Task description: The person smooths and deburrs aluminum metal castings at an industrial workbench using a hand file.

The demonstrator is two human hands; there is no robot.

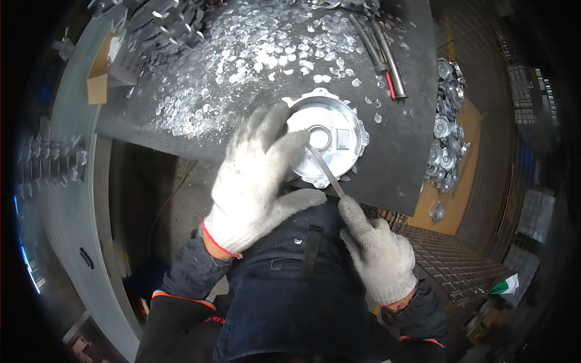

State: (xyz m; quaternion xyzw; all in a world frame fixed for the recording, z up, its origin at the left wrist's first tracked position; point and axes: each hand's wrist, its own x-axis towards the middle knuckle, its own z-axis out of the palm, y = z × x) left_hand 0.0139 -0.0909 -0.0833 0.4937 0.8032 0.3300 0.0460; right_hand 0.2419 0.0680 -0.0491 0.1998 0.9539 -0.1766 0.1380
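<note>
A round silver cast-metal cover [344, 115] with a raised lugged rim and a central ring lies flat near the table's front edge. My left hand [251, 175], in a white knit glove, is spread over the cover's left side. Its fingertips reach over the rim, and the thumb points right below it. My right hand [378, 257], gloved too, is closed around a narrow flat metal tool, probably a file [327, 170]. The tool's tip rests at or just above the cover's central ring. Its handle is mostly hidden in my palm.
The dark table [396, 175] carries many loose shiny metal flakes [260, 57]. Two long rod-like tools [387, 60], one with a red part, lie at back right. Finned metal castings [163, 27] and a cardboard box [115, 66] stand far left. More castings [445, 133] are piled on cardboard at right.
</note>
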